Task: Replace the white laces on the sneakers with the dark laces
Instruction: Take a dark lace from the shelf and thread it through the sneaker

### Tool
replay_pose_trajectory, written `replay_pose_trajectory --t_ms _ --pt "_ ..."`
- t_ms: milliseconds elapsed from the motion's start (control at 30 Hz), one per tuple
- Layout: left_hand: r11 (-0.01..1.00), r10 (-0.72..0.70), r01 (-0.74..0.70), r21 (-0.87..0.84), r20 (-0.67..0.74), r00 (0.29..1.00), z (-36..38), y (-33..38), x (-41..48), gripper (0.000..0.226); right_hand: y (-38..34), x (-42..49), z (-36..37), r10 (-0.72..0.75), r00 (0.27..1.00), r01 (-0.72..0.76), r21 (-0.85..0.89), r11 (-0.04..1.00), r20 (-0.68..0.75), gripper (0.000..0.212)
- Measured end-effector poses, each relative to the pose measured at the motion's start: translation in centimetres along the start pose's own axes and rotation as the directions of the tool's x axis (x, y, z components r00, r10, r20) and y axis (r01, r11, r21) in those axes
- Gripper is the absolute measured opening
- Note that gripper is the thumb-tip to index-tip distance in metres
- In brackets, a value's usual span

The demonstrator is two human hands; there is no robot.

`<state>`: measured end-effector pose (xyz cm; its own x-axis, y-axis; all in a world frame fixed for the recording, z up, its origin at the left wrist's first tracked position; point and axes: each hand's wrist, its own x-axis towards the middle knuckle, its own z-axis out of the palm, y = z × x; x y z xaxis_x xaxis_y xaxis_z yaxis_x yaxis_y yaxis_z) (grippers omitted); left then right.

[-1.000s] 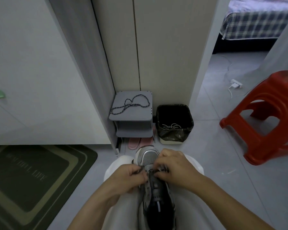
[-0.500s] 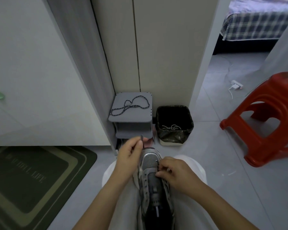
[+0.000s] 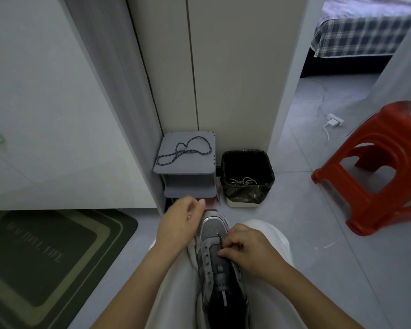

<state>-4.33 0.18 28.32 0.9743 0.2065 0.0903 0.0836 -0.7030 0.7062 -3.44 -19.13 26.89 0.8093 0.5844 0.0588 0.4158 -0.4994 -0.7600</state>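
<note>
Step in hand: threading a dark lace (image 3: 220,239) through the lowest eyelets of the sneaker (image 3: 217,262), which lies toe-forward on the person's lap; most of the eyelets further up look empty, so the lacing is judged to be near its start.

Right hand (image 3: 247,249): fingertips pinched on the dark lace at the toe-end eyelets, resting on the shoe's upper.

Left hand (image 3: 179,223): curled into a loose fist just beside the toe on the shoe's left side; it probably grips the other end of the lace, but the pictures do not show what it contains (so this cannot be told).

Second dark lace (image 3: 184,150): lying in loose loops on top of the small grey shelf (image 3: 173,168) against the wall, well apart from the hands.

White laces (image 3: 243,181): a pale tangle at the bottom of the black-lined bin (image 3: 269,167) beside the shelf, which suggests removal is done for at least one shoe.

Second sneaker: not in view.

Next move calls for: evening the two ends, then crossing each to the opposite eyelet, with the shoe steadied on the lap and the aglet tip aimed cleanly through a small hole.
</note>
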Motion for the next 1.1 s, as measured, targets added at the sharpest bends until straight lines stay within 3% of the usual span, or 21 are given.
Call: replay_pose_trajectory --t_ms 33,100,167,300,433,600,700,833,1100 --pt "0.999 0.010 -0.010 0.040 -0.002 1.000 -0.1 -0.3 -0.2 0.038 0.0 0.0 0.1 -0.003 1.000 0.003 0.013 1.000 -0.010 0.009" --pt "0.994 0.044 -0.065 0.086 0.224 0.974 -0.1 -1.0 -1.0 0.079 -0.1 0.0 0.2 -0.008 0.999 0.009 0.034 0.999 -0.049 0.008" --pt "0.991 0.053 -0.097 0.092 0.398 0.916 0.9 -1.4 -2.1 0.076 -0.4 0.1 0.3 -0.009 0.995 0.012 0.026 1.000 -0.095 0.007" --pt "0.995 0.043 -0.071 0.077 0.315 0.948 2.9 -1.7 -3.6 0.051 -0.9 0.3 -0.1 -0.032 0.994 0.033 0.010 0.999 -0.101 0.009" --pt "0.997 0.055 -0.069 0.045 0.266 0.962 3.6 -2.0 -3.3 0.050 -1.2 0.6 -1.1 -0.003 0.996 0.006 0.037 0.999 -0.090 0.009" --pt "0.999 0.037 -0.031 -0.023 0.285 0.958 3.3 -2.1 -1.8 0.051 -1.7 1.1 -1.2 0.066 0.991 -0.055 0.100 0.993 -0.113 0.025" --pt "0.992 0.075 -0.037 -0.119 0.332 0.940 3.5 -1.9 -2.0 0.045 -2.3 1.4 -1.2 0.110 0.983 -0.080 0.198 0.977 -0.145 0.022" --pt "0.991 0.099 -0.059 -0.119 0.374 0.922 4.2 -2.2 -3.1 0.045 -3.4 1.4 -1.6 0.160 0.980 -0.103 0.387 0.916 -0.118 0.032" --pt "0.996 0.073 -0.048 -0.072 0.402 0.913 4.5 -2.0 -3.7 0.047 -8.2 3.8 -4.6 0.028 0.978 0.082 0.503 0.861 -0.208 0.028"
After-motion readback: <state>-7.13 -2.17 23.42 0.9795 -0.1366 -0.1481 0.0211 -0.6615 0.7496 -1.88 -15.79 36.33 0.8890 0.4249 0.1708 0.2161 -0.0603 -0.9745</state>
